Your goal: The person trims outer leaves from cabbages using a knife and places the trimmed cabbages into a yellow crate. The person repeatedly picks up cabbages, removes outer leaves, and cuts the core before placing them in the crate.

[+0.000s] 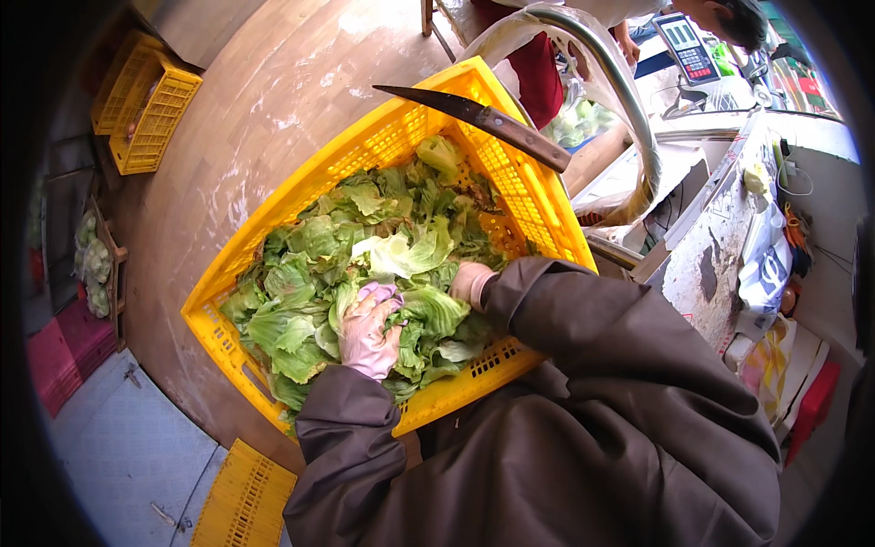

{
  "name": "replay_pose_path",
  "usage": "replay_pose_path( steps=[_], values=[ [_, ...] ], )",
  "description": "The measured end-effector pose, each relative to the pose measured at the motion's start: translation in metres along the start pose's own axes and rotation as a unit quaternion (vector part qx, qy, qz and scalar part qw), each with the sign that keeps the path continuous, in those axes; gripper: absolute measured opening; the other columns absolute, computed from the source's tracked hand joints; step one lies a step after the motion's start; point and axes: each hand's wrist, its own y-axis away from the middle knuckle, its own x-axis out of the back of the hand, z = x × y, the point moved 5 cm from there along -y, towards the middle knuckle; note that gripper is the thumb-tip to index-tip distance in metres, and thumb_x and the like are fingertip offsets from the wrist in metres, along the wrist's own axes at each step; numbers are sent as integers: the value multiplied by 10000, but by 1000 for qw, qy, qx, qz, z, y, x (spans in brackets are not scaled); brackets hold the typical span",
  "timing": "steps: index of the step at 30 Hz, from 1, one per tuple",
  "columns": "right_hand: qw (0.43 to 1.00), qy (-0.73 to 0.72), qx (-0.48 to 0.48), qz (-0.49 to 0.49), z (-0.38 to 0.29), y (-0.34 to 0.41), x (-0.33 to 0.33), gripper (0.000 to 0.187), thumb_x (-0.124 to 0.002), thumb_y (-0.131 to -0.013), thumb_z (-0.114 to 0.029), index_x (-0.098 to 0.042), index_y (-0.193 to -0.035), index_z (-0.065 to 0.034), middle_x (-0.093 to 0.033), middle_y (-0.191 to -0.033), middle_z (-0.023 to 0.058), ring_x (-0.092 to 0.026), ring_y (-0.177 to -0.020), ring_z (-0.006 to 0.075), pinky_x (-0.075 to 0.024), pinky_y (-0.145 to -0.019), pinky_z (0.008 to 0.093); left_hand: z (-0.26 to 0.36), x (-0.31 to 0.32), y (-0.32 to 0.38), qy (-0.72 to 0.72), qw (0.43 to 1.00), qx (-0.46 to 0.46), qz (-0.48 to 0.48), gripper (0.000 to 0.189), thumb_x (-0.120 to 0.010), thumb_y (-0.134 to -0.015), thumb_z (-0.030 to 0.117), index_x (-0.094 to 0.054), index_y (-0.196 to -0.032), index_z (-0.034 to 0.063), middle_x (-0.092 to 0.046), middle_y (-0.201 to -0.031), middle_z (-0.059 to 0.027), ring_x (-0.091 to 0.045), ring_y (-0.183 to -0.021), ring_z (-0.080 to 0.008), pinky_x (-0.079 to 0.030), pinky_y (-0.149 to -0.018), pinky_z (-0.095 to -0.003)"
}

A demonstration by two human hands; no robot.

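Observation:
A yellow plastic crate (pixel 342 164) holds a heap of loose lettuce leaves (pixel 294 321), some browned at the edges. My left hand (pixel 372 335), in a pale pinkish glove, is pressed into the heap with its fingers curled around lettuce leaves. Beside it, my right hand (pixel 472 282) reaches under the leaves, so its fingers are hidden. A paler leaf (pixel 403 253) lies just beyond both hands. Across the crate's far corner rests a knife (pixel 478 123) with a dark curved blade and a wooden handle.
To the right of the crate stands a metal hoop (pixel 636 116) draped with clear plastic. Past it, a person leans near a digital scale (pixel 685 48). More yellow crates (pixel 154 109) sit at the far left. A cluttered ledge (pixel 718 267) runs along the right.

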Motion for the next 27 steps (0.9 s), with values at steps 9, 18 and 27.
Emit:
replay_pose_path(
  steps=[9, 18, 27],
  values=[
    [919, -316, 199, 123, -25, 47, 32, 404, -634, -793, -196, -602, -1164, -39, -685, -982, 166, -650, -886, 310, -513, -803, 358, 14, 81, 39, -245, 929, 105, 255, 855, -791, -684, 206, -379, -1429, 135, -304, -1510, -177, -272, -1398, -360, -251, -1145, -496],
    [854, -502, 122, 66, -52, 44, 71, 1131, -612, -756, -724, -198, -1463, 56, -364, -1445, 291, -368, -1359, 317, -317, -1106, 348, -38, 73, 34, -125, 944, 244, 183, 1106, -881, -611, 251, -236, -1491, 72, -435, -1382, -256, -430, -1286, -384, -361, -1069, -430],
    [937, 39, 306, 166, -126, 84, 33, 579, -649, -739, -179, -456, -1258, -13, -689, -853, 136, -659, -772, 295, -520, -743, 340, -24, 27, 40, 103, 937, 177, 282, 464, -639, -756, -30, -560, -1212, 0, -585, -1168, -133, -559, -1082, -236, -435, -963, -338]
  ],
)
